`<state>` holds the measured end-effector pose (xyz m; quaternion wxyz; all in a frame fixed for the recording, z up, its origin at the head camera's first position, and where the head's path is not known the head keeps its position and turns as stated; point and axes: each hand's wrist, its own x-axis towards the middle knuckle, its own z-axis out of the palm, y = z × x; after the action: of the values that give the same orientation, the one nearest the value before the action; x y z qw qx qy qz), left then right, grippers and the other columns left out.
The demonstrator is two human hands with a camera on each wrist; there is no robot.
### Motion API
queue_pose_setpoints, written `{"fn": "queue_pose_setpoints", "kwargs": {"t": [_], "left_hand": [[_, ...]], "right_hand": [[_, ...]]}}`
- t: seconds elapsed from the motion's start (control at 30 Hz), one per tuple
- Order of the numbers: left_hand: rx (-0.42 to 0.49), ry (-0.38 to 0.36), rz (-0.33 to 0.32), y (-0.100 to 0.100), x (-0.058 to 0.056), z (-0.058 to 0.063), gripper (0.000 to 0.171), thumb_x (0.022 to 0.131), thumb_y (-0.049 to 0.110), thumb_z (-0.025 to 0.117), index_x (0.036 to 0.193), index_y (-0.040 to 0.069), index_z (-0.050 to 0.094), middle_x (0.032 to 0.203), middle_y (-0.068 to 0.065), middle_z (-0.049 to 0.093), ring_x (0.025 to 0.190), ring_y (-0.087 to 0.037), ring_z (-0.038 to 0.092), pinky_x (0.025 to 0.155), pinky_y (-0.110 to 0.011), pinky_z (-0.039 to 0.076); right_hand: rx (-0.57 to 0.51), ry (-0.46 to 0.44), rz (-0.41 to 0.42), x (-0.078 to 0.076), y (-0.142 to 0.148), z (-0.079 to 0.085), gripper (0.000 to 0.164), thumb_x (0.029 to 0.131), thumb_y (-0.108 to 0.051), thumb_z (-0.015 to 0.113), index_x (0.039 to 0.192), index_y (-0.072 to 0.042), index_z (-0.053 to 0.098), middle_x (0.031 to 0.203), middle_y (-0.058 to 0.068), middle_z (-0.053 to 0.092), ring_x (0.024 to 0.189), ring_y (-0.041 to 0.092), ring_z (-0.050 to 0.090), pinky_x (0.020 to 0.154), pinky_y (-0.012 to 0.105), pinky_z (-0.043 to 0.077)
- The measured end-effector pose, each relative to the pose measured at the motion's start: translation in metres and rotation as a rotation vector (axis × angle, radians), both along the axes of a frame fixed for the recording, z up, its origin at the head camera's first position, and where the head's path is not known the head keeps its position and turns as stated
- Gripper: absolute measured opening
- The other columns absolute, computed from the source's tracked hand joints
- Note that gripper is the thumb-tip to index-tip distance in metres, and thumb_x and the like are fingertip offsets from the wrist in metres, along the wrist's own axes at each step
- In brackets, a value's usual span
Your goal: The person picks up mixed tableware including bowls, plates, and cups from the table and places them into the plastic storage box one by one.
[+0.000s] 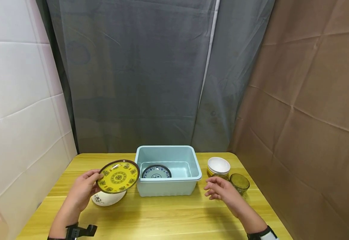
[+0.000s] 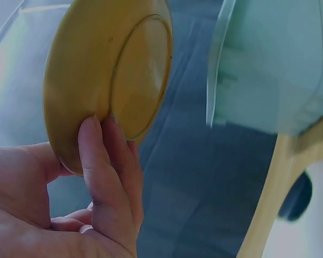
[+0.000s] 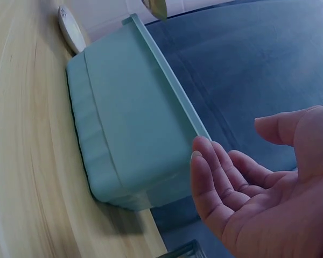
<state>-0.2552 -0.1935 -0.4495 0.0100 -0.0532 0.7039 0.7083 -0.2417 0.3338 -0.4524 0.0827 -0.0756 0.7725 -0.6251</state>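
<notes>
My left hand (image 1: 83, 188) pinches a yellow patterned plate (image 1: 118, 176) with a dark rim by its left edge. The plate is tilted, its decorated face toward the head camera, and it hangs in the air left of the light-blue tub (image 1: 168, 188). Fingers press its plain yellow underside (image 2: 105, 64) in the left wrist view. Inside the tub lies a blue-and-white plate (image 1: 156, 171). Under the yellow plate, a white dish (image 1: 108, 199) with a dark floral print sits on the table. My right hand (image 1: 222, 191), fingers loosely bent, holds nothing to the right of the tub.
White bowls (image 1: 218, 165) are stacked at the right of the wooden table (image 1: 162, 216). In front of them stand green glasses (image 1: 239, 182), one partly hidden by the right hand. Grey cloth (image 1: 144, 76) hangs behind, with white and brown cloth at the sides.
</notes>
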Motion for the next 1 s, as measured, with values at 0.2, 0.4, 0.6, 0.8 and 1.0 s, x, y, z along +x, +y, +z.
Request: {"fn": "queue_pose_setpoints", "kwargs": {"t": [0.2,0.4,0.6,0.8,1.0], "left_hand": [[-0.009,0.026,-0.067,0.026,-0.005,0.001,0.035,0.115,0.012,0.056,0.143,-0.01,0.053,0.105,-0.005,0.068,0.08,-0.014,0.068,0.071,-0.026,0.06],[0.024,0.026,-0.127,0.052,-0.006,0.001,0.035,0.113,0.011,0.059,0.14,-0.01,0.056,0.105,-0.009,0.069,0.078,-0.016,0.069,0.07,-0.026,0.061],[0.057,0.035,-0.178,0.072,-0.007,0.003,0.034,0.111,0.009,0.06,0.139,-0.01,0.057,0.102,-0.01,0.07,0.077,-0.016,0.07,0.067,-0.025,0.059],[0.07,0.045,-0.236,0.087,-0.007,0.003,0.035,0.11,0.009,0.061,0.139,-0.011,0.056,0.103,-0.011,0.07,0.08,-0.016,0.071,0.068,-0.025,0.06],[0.071,0.036,-0.27,0.099,-0.005,0.002,0.036,0.109,0.011,0.063,0.138,-0.01,0.056,0.102,-0.009,0.069,0.081,-0.015,0.069,0.068,-0.025,0.058]], "right_hand": [[-0.013,0.003,0.037,-0.005,-0.01,0.008,0.04,0.116,-0.026,0.061,0.14,0.006,0.057,0.12,0.015,0.07,0.105,0.028,0.073,0.09,0.038,0.062],[-0.016,0.023,0.081,-0.01,-0.026,0.011,0.038,0.116,-0.024,0.06,0.138,0.007,0.058,0.118,0.014,0.071,0.105,0.028,0.073,0.089,0.037,0.062],[-0.031,0.01,0.141,-0.013,-0.046,0.014,0.039,0.117,-0.027,0.06,0.139,0.005,0.058,0.119,0.015,0.071,0.104,0.028,0.074,0.091,0.04,0.061],[-0.084,-0.03,0.187,-0.016,-0.066,0.014,0.038,0.116,-0.028,0.059,0.136,0.004,0.06,0.119,0.015,0.072,0.1,0.023,0.075,0.09,0.037,0.062],[-0.133,-0.062,0.191,-0.015,-0.083,0.014,0.043,0.117,-0.031,0.057,0.137,0.007,0.059,0.123,0.02,0.07,0.1,0.022,0.076,0.09,0.036,0.063]]}}
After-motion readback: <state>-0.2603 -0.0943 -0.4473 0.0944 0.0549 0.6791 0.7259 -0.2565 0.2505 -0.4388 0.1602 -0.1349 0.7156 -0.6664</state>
